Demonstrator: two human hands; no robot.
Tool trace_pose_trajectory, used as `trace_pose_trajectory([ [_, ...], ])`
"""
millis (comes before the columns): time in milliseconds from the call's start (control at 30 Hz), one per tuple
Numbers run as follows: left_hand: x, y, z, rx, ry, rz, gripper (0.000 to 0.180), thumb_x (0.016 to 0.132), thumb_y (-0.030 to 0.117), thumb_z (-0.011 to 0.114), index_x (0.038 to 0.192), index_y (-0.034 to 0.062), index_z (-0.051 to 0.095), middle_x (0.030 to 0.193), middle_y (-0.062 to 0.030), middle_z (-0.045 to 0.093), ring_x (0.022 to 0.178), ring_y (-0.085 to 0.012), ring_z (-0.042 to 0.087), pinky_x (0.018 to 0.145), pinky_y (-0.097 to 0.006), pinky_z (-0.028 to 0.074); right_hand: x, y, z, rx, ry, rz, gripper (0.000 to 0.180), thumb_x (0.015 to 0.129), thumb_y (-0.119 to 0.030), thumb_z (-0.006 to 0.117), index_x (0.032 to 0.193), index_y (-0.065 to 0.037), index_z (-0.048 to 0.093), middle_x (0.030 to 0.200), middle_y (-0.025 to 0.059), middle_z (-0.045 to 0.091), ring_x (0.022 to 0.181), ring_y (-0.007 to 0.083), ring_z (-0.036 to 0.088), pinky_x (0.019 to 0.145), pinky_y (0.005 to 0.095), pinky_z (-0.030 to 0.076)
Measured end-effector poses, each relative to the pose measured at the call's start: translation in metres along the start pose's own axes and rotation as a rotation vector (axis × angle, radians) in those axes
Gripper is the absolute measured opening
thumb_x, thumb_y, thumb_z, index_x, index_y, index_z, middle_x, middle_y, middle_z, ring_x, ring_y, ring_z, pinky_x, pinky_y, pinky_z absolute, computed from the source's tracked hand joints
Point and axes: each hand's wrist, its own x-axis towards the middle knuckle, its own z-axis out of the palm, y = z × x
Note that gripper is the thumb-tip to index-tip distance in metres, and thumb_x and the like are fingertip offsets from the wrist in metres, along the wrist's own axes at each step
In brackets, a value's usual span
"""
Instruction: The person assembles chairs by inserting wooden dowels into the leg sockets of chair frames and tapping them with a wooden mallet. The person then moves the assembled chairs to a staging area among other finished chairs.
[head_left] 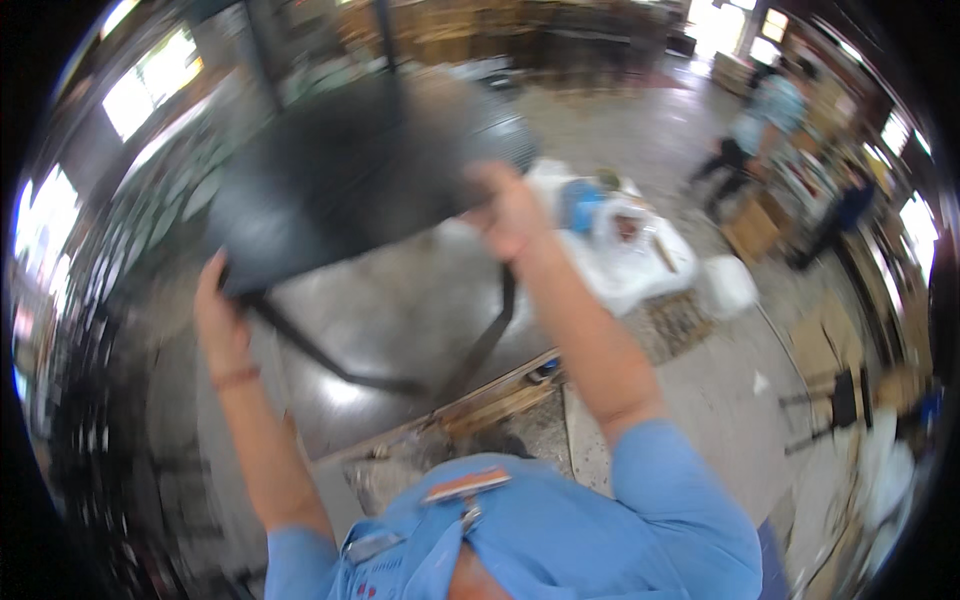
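Both my hands grip a broad black seat with dark metal legs (pixel 340 180), held up over a grey metal-topped workbench (pixel 350 400). My left hand (pixel 222 320) is closed on its near left corner. My right hand (pixel 508 212) is closed round its right edge. The seat is tilted and smeared by motion, so I cannot tell whether it belongs to a stool or a chair. Two bent legs show below it against the bench, and two dark uprights rise beyond its far edge. The fingertips under the seat are hidden.
White plastic wrapping (pixel 640 270) with a blue roll (pixel 580 205) lies right of the bench. A white bucket-like container (pixel 728 287) stands beyond it. Two people (pixel 770 115) are at the far right near cardboard boxes (pixel 758 228). A small black stool (pixel 845 402) is on the right.
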Motion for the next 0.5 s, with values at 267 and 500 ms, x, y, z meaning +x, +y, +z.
trace_pose_trajectory([
  [267, 0.029, 0.009, 0.004, 0.192, 0.042, -0.119, 0.026, 0.089, 0.029, 0.067, 0.105, 0.0090, 0.065, 0.099, -0.0012, 0.066, 0.093, -0.0156, 0.061, 0.084, -0.034, 0.045, 0.027, -0.034, -0.012, -0.490, -0.012, 0.338, 0.064, 0.090, -0.055, 0.061, 0.117, 0.003, 0.056, 0.106, 0.0201, 0.064, 0.097, 0.0339, 0.064, 0.085, 0.0440, 0.052],
  [500, 0.002, 0.013, 0.032, 0.318, 0.086, 0.015, 0.022, 0.090, 0.031, 0.065, 0.098, 0.0110, 0.067, 0.088, 0.0039, 0.063, 0.077, -0.0089, 0.055, 0.072, -0.030, 0.040, 0.050, -0.066, -0.056, -0.776, 0.200, -0.252, 0.053, 0.092, -0.052, 0.062, 0.105, 0.000, 0.067, 0.094, 0.0060, 0.066, 0.086, 0.0149, 0.061, 0.074, 0.0314, 0.050],
])
